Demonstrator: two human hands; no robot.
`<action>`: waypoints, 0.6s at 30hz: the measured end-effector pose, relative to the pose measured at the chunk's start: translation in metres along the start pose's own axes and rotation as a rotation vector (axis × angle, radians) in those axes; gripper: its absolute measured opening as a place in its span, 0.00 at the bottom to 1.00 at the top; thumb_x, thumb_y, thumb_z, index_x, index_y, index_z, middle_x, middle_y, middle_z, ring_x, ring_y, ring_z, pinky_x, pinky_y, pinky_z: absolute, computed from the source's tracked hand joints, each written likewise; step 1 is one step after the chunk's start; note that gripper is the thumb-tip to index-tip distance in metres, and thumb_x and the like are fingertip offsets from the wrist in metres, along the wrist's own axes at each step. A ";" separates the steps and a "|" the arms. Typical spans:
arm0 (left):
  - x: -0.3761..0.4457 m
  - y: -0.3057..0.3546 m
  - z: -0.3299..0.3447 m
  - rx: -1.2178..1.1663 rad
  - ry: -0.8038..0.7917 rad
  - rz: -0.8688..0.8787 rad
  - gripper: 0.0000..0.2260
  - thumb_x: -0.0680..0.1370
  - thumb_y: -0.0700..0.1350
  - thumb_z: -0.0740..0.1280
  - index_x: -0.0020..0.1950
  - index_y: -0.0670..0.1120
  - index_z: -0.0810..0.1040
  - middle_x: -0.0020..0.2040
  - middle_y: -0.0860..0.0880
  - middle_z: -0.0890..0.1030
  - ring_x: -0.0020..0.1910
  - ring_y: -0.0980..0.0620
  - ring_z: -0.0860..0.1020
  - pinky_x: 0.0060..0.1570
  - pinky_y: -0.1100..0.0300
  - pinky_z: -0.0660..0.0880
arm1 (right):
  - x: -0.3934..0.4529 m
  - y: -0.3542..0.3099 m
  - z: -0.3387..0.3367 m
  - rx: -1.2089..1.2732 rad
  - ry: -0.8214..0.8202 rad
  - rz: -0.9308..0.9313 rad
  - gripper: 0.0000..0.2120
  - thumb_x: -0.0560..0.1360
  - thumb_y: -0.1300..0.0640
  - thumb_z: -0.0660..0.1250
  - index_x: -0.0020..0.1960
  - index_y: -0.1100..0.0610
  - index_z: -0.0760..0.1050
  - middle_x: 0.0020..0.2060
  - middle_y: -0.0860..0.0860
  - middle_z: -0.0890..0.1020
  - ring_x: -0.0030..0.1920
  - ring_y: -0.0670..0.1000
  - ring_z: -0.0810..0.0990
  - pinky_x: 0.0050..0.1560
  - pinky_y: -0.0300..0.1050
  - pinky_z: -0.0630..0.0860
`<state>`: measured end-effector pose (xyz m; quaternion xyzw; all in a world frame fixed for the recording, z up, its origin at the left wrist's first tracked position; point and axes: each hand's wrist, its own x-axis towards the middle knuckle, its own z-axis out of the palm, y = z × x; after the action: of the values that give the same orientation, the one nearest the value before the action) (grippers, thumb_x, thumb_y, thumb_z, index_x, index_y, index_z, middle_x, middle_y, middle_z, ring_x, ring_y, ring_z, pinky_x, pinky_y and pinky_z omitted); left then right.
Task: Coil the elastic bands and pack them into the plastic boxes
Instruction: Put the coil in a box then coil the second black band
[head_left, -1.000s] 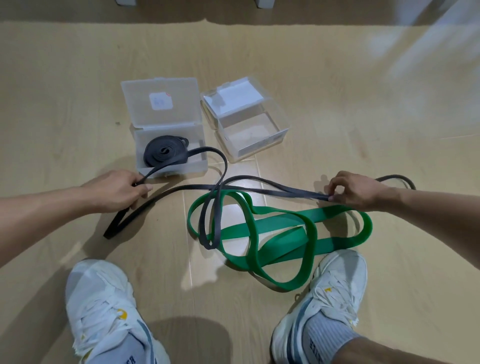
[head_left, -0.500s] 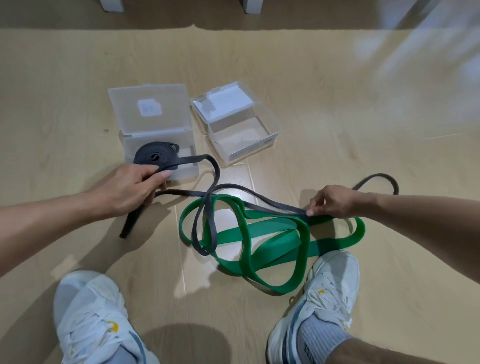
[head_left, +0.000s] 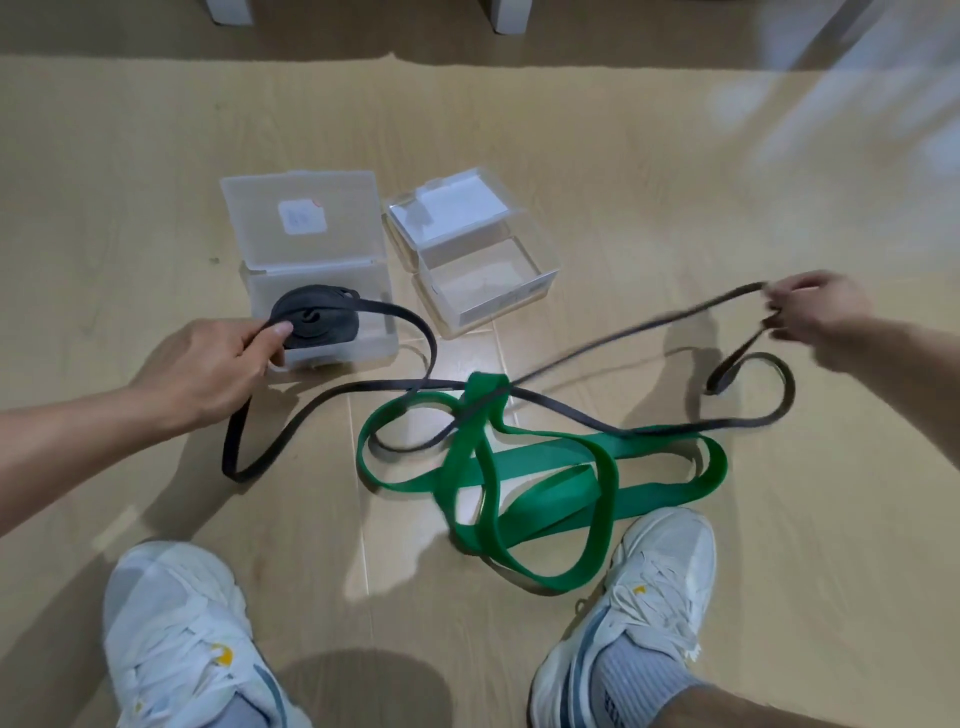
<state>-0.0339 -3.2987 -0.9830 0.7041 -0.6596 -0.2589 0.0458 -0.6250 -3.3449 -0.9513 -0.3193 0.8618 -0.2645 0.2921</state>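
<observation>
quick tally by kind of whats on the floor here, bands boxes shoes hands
Elastic bands: 3, a loose black band, a coiled black band and a green band
Plastic boxes: 2, the left box and the right box
Shoes: 2, left shoe and right shoe
Hands: 2, left hand and right hand
Total: 9

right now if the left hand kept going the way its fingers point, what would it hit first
Probably the coiled black band in the left plastic box: the left hand points right at it, its thumb seemingly already against the coil, though depth is unclear.
</observation>
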 end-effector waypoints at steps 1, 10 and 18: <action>0.001 -0.001 -0.001 0.010 0.027 0.001 0.22 0.84 0.62 0.54 0.41 0.53 0.81 0.35 0.47 0.81 0.37 0.45 0.79 0.40 0.51 0.74 | 0.014 -0.002 -0.018 0.040 0.103 0.005 0.12 0.81 0.55 0.68 0.38 0.52 0.72 0.40 0.54 0.78 0.24 0.46 0.78 0.22 0.39 0.76; -0.003 0.008 -0.001 0.017 -0.031 0.069 0.13 0.81 0.57 0.63 0.42 0.52 0.80 0.32 0.47 0.79 0.35 0.43 0.77 0.36 0.51 0.73 | 0.046 0.011 -0.049 -0.497 0.169 0.037 0.23 0.73 0.59 0.63 0.67 0.63 0.72 0.47 0.62 0.80 0.40 0.60 0.80 0.37 0.49 0.76; -0.004 0.051 0.003 0.011 -0.017 0.178 0.20 0.81 0.61 0.61 0.37 0.48 0.72 0.30 0.48 0.79 0.33 0.44 0.78 0.36 0.50 0.76 | -0.065 -0.049 0.101 -0.663 -0.306 -0.401 0.19 0.78 0.60 0.68 0.69 0.53 0.76 0.60 0.59 0.82 0.49 0.56 0.82 0.49 0.40 0.73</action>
<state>-0.0813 -3.3005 -0.9632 0.6406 -0.7215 -0.2561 0.0589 -0.4973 -3.3585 -0.9683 -0.5934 0.7677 0.0261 0.2406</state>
